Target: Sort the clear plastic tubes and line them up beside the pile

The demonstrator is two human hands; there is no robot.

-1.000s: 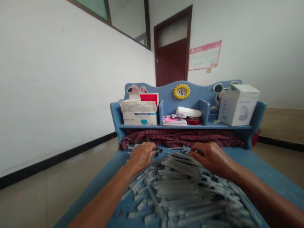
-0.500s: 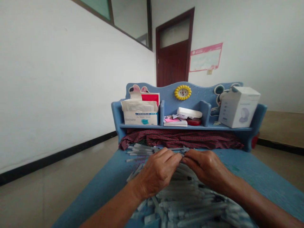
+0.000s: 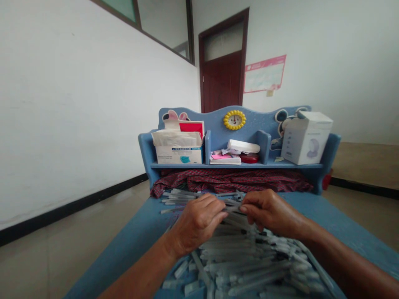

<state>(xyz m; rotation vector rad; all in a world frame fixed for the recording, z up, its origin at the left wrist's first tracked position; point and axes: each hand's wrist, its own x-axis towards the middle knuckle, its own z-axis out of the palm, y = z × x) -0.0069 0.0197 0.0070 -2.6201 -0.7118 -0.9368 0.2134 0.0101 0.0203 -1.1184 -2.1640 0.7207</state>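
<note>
A heap of clear plastic tubes with dark tips (image 3: 246, 257) covers the blue desk top (image 3: 137, 236) in front of me. My left hand (image 3: 196, 222) and my right hand (image 3: 268, 209) meet over the far part of the heap. Both have their fingers curled, and together they pinch one clear tube (image 3: 233, 209) held level between the fingertips. More loose tubes (image 3: 177, 196) lie to the left of my hands, near a red checked cloth (image 3: 230, 180).
The desk's blue back shelf (image 3: 237, 165) holds a box of masks (image 3: 177, 151), papers and a red tin (image 3: 249, 158), and a white carton (image 3: 305, 139). A yellow clock (image 3: 234, 119) sits on the back panel. A white wall runs along the left, with a dark door (image 3: 222, 74) behind.
A second ago my hands lay apart on the heap. They came together at its far middle and now hold one tube between them; the view has shifted a little.
</note>
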